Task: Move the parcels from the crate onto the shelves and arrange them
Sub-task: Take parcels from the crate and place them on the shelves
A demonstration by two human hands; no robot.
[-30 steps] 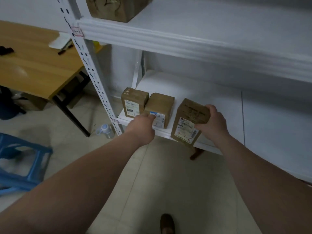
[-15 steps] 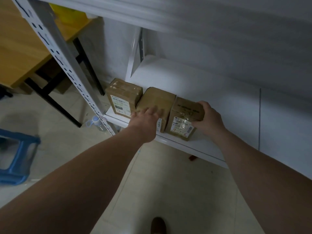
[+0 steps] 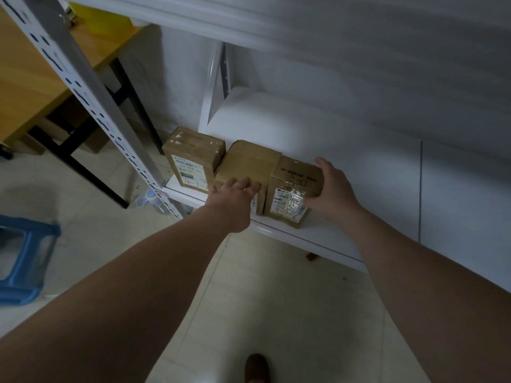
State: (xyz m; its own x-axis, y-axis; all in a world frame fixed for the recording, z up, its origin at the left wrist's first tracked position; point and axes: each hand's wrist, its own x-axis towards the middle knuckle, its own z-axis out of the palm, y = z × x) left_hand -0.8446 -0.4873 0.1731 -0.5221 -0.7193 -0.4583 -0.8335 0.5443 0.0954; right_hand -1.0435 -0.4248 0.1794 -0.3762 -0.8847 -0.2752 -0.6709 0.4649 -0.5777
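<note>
Three brown cardboard parcels stand in a row at the front left of the low white shelf [image 3: 345,161]. The left parcel [image 3: 190,158] carries a label marked 4-1. The middle parcel [image 3: 246,164] sits tight between the others. My left hand [image 3: 235,200], fingers spread, rests against the middle parcel's front. My right hand [image 3: 331,189] grips the right side and top of the right parcel [image 3: 293,186], whose label reads 4-1-6. That parcel stands on the shelf, touching the middle one.
A perforated white upright [image 3: 91,98] rises left of the parcels. A wooden table [image 3: 30,87] stands beyond it, a blue stool [image 3: 25,258] on the tiled floor, a water bottle [image 3: 149,197] by the upright's foot. The upper shelf's edge [image 3: 249,23] overhangs.
My right hand has slid the right parcel leftwards until it touches the middle one. My left hand opened from a fist and lies on the middle parcel. My head dipped lower.
</note>
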